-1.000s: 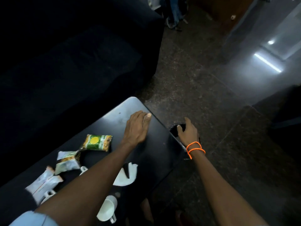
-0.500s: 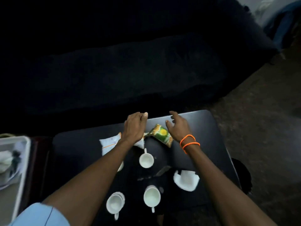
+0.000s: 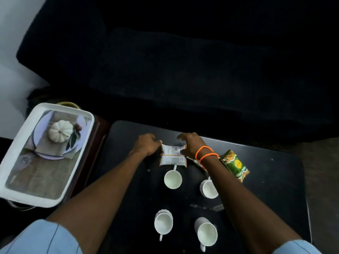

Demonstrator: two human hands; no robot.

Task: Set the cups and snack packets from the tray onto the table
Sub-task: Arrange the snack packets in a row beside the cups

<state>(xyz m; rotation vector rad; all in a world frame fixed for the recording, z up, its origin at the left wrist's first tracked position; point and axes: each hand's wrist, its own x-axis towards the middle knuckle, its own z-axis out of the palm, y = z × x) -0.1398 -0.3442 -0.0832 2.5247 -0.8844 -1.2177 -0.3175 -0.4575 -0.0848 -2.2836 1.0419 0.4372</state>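
Observation:
A white snack packet with an orange stripe (image 3: 172, 156) lies at the far middle of the black table (image 3: 266, 180). My left hand (image 3: 146, 143) pinches its left edge and my right hand (image 3: 189, 143) grips its right edge. A green and yellow snack packet (image 3: 235, 165) lies to the right of my right wrist. Several white cups stand on the table: one (image 3: 173, 179) just below the white packet, one (image 3: 209, 188) partly under my right forearm, and two near me (image 3: 163, 223) (image 3: 207, 233). The white tray (image 3: 44, 153) sits to the left, off the table.
The tray has a printed picture of a white pumpkin on a plate and rests on a dark red stand (image 3: 91, 153). A dark sofa (image 3: 183, 70) fills the space behind the table. Floor shows at the far right (image 3: 324, 180).
The view swung left from the table's right end and floor, bringing the tray into sight. Both hands came together and closed on the white packet's edges.

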